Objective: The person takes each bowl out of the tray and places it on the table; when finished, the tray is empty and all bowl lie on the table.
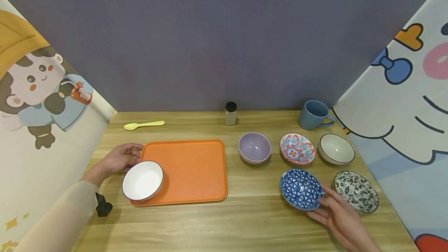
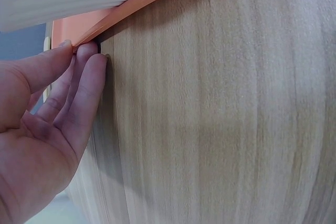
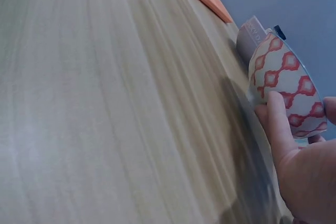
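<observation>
My left hand (image 1: 120,158) pinches the left edge of an orange tray (image 1: 196,170); in the left wrist view the thumb lies on top of the rim and fingers are below it. A white bowl (image 1: 142,181) with a dark rim sits over the tray's near left corner, close to this hand. My right hand (image 1: 341,215) grips a bowl with a blue and white triangle pattern inside (image 1: 301,189) by its right side. The right wrist view shows this bowl's red-on-white outer wall (image 3: 286,85), tilted, with a shadow on the table below.
Right of the tray are a lilac bowl (image 1: 254,148), a red-and-blue patterned bowl (image 1: 297,149), a cream bowl (image 1: 336,149) and a leaf-patterned bowl (image 1: 356,191). Along the back stand a yellow spoon (image 1: 144,125), a black-capped jar (image 1: 230,114) and a blue mug (image 1: 314,115). Walls enclose three sides.
</observation>
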### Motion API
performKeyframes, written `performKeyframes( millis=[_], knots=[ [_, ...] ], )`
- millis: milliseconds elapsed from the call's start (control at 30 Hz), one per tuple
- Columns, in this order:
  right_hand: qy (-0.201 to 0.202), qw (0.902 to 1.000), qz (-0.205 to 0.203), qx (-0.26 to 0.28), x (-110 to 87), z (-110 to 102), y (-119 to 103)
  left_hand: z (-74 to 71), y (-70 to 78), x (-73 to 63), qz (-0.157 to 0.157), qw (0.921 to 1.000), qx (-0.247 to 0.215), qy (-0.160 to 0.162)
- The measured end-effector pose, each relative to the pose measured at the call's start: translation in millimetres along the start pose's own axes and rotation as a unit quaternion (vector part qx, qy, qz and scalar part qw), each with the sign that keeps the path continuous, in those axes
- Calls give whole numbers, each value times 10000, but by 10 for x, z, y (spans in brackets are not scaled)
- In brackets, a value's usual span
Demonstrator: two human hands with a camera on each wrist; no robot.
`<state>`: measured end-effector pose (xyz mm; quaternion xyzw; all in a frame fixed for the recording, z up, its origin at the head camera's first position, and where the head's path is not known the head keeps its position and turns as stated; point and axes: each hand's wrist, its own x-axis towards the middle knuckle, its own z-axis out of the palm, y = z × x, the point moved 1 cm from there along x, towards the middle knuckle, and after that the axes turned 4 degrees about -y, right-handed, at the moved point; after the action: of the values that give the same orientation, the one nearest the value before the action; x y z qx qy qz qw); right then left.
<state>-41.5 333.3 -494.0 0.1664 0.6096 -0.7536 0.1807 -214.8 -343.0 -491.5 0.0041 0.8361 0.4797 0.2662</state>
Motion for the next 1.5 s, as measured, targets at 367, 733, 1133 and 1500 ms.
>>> performKeyframes(
  millis=[367, 733, 1133, 1500],
  knots=[
    [-3, 9998, 51, 179, -10, -100, 133, 19, -1, -16, 55, 10000, -42, -10],
    [29, 9994, 61, 335, -31, -82, 158, 17, 15, -27, 132, 9998, -149, -58],
    [-808, 9955, -480, 101, -46, -112, 190, 10, 23, -24, 125, 9999, -76, -16],
    [204, 9791, -667, -1910, -153, -111, 33, 4, 5, 13, 34, 10000, 29, 6]
  ],
)
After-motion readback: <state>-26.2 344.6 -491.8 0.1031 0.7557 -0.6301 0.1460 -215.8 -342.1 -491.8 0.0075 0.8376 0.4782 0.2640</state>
